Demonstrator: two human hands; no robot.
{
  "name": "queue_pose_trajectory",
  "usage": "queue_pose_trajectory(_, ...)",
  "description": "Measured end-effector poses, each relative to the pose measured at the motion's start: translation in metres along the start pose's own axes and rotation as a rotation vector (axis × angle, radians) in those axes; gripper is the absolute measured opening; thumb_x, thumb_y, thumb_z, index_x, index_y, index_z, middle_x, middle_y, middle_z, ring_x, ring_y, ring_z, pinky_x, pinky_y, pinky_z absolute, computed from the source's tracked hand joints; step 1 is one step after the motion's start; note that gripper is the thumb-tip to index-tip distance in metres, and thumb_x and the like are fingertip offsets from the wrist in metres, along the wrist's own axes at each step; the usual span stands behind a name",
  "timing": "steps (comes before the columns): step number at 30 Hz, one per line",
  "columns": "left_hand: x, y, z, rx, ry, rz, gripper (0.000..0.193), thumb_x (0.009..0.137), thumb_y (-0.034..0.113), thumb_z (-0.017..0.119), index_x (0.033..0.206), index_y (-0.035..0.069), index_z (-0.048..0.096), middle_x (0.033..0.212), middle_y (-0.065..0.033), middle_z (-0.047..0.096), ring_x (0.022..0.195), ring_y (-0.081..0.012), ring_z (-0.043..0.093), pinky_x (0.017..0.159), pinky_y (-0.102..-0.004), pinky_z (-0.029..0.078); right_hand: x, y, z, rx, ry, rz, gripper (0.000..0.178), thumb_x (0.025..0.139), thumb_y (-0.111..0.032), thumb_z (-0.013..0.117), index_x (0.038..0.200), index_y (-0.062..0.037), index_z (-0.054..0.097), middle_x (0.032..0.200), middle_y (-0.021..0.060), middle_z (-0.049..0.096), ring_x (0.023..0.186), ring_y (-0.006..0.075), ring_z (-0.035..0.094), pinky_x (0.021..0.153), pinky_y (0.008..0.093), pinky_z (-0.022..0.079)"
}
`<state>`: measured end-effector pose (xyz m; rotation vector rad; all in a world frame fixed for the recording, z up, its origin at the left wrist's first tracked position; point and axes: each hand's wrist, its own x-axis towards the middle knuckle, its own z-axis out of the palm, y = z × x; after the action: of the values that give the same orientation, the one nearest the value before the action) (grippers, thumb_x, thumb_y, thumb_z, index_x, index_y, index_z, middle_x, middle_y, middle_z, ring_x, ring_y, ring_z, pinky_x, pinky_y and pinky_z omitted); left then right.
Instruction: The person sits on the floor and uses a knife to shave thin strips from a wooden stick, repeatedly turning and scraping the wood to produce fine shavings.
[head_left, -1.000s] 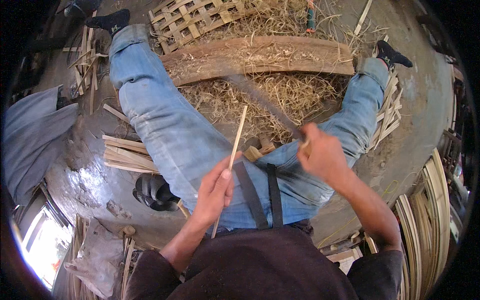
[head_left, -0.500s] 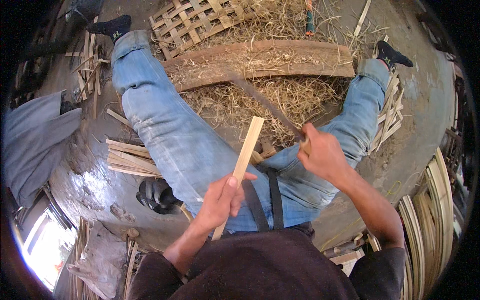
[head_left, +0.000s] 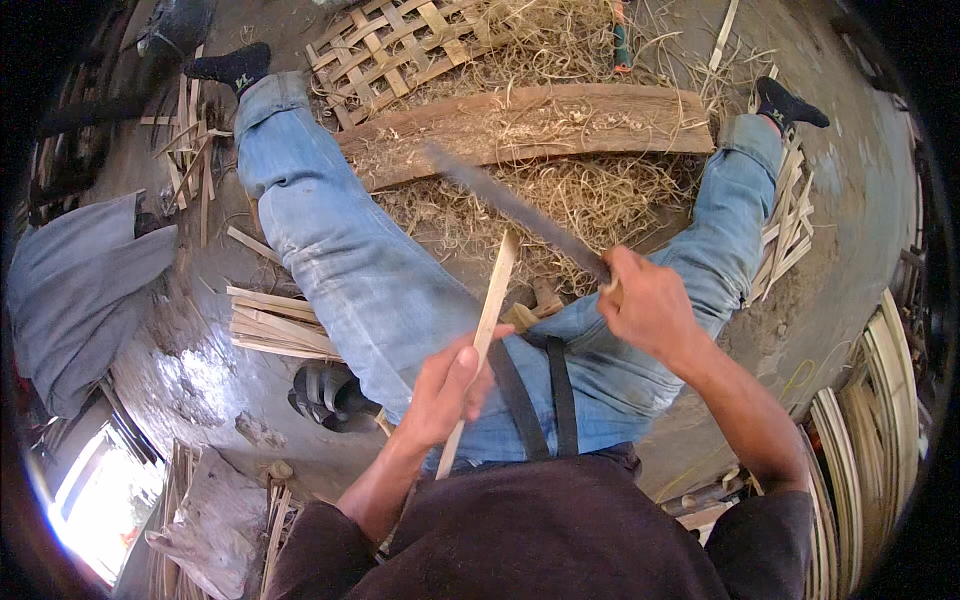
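My left hand (head_left: 449,388) grips a flat, pale wooden strip (head_left: 493,292), likely bamboo, near its lower part. The strip slants upward, with its far end just left of the blade. In my right hand (head_left: 651,304) is a long knife (head_left: 520,210), the fist closed round its handle. The grey blade points up and to the left, past the strip's top end, and looks slightly blurred. Whether blade and strip touch I cannot tell. Beyond them a thick wooden plank (head_left: 540,125) lies across between my outstretched legs, strewn with thin curly shavings (head_left: 610,205).
A woven lattice panel (head_left: 395,50) lies at the far left of the shavings. Bundles of strips (head_left: 282,322) rest beside my left leg, others (head_left: 787,225) by my right. A dark coiled thing (head_left: 328,394) and grey cloth (head_left: 85,290) are on the left. Long strips (head_left: 885,400) stand at right.
The blade has swung slightly and now shows more of its flat side. The strip has turned more edge-on in my left hand. The whole view has shifted a little.
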<state>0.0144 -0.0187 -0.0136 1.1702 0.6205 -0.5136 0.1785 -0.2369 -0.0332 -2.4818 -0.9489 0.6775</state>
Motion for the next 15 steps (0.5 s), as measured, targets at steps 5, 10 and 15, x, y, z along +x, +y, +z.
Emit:
queue_pose_trajectory(5,0.004,0.007,0.000,-0.018,-0.022,-0.037,0.051,0.104,0.042,0.032,0.121,0.000,0.055,0.064,-0.0008,0.053,0.053,-0.0072,0.048,0.051,-0.0212,0.040,-0.004,0.006,0.008,0.012,0.006,0.097,0.031,0.072,-0.010,0.066,0.099,-0.0047,0.052,0.085,0.0174,0.061,0.076,0.0389,0.063,0.064,0.0470,0.051)
queue_pose_trajectory(10,0.014,0.021,-0.006,0.095,0.088,0.065,0.051,0.103,0.044,0.035,0.107,0.000,0.060,0.062,-0.0002,0.052,0.050,-0.0069,0.047,0.045,-0.0220,0.038,-0.006,0.007,0.001,0.003,0.097,-0.014,0.025,0.076,-0.011,0.065,0.093,-0.0006,0.049,0.078,0.0221,0.062,0.073,0.0420,0.062,0.063,0.0494,0.049)
queue_pose_trajectory(15,0.049,0.114,-0.054,0.084,0.519,0.905,0.044,0.101,0.044,0.043,0.101,0.002,0.058,0.059,-0.0003,0.049,0.047,-0.0062,0.045,0.041,-0.0223,0.033,0.016,0.009,-0.014,0.359,0.446,0.438,0.034,0.078,-0.013,0.064,0.105,0.0029,0.050,0.075,0.0235,0.062,0.075,0.0425,0.063,0.065,0.0479,0.049)
